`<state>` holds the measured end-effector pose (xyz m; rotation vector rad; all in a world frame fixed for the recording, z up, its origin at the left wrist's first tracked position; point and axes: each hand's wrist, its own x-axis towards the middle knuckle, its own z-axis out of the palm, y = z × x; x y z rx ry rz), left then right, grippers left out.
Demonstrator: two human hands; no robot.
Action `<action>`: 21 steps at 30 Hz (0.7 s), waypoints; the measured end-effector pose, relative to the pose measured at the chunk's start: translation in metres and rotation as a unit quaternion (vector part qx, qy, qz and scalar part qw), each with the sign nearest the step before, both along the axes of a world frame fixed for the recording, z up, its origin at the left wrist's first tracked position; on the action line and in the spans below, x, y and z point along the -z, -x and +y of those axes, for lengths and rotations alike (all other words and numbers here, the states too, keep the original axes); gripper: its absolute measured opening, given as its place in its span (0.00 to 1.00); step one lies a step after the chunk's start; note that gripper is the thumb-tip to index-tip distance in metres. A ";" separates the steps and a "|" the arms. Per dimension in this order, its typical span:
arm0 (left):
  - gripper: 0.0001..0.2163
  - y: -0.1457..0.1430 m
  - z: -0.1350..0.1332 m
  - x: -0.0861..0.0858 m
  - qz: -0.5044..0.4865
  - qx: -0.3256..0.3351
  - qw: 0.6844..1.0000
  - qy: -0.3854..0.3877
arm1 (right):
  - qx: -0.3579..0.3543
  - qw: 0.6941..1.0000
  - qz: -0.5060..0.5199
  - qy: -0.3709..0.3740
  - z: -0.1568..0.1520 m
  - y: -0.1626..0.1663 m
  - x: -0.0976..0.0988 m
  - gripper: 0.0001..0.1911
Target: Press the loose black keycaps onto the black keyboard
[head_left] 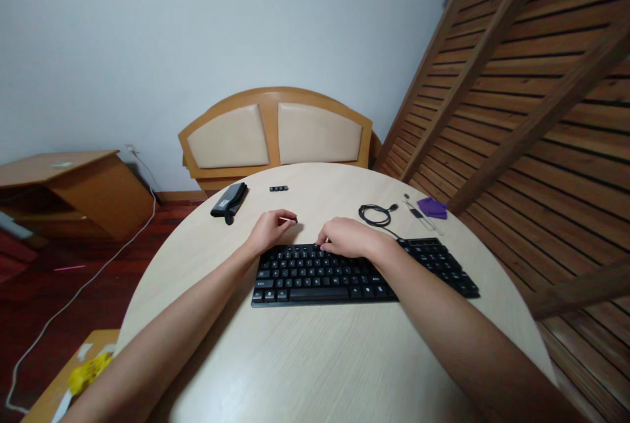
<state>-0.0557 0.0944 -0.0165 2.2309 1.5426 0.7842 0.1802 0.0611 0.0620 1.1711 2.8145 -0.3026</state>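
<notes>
A black keyboard (344,273) lies on a round pale wooden table (305,357). My left hand (268,229) rests at the keyboard's far left corner, fingers pinched on a small thin stick-like tool with a dark tip. My right hand (347,238) lies curled over the keyboard's top row near the middle, fingers closed; what is under them is hidden. The keyboard's black cable (377,214) coils behind it on the right.
A short row of loose black keycaps (278,188) and a dark folded pouch (229,200) lie at the table's far side. A purple cloth (433,207) and small tools sit far right. A wooden headboard (275,131), slatted frame and low cabinet (73,190) stand around.
</notes>
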 end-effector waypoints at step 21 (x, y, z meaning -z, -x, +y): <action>0.09 -0.012 -0.046 -0.001 -0.181 0.078 0.973 0.124 | 0.005 1.000 -0.003 -0.016 -0.008 0.000 0.001 0.14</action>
